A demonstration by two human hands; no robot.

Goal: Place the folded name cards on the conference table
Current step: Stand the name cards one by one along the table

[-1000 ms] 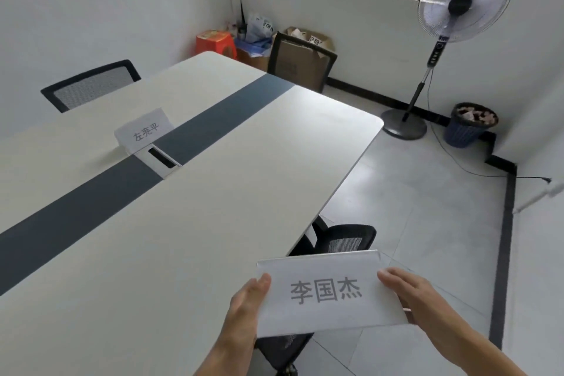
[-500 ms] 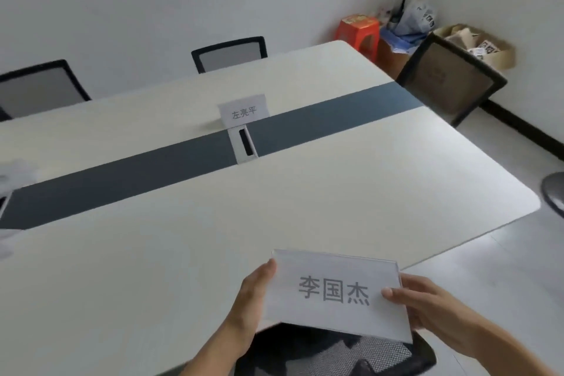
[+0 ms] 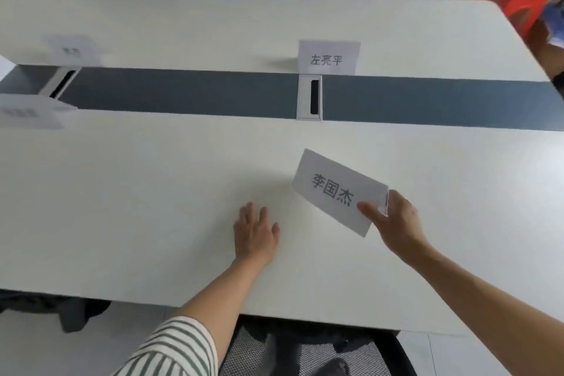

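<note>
The right hand (image 3: 396, 223) pinches the white folded paper name card printed with dark characters (image 3: 337, 191) at its right end, thumb on the face, holding it tilted over the long white conference table with a grey centre strip (image 3: 152, 177). At nine o'clock from it, the left hand (image 3: 254, 232) lies flat, fingers loosely spread. The card looks light and flimsy, easily creased; an end grip near the fold seems safest.

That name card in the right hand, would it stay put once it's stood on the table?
Probably light: the right hand holds the name card by one corner alone. It looks like thin folded paper, so a nudge or draught may tip it. The standing card suggests the fold does hold it up.
</note>
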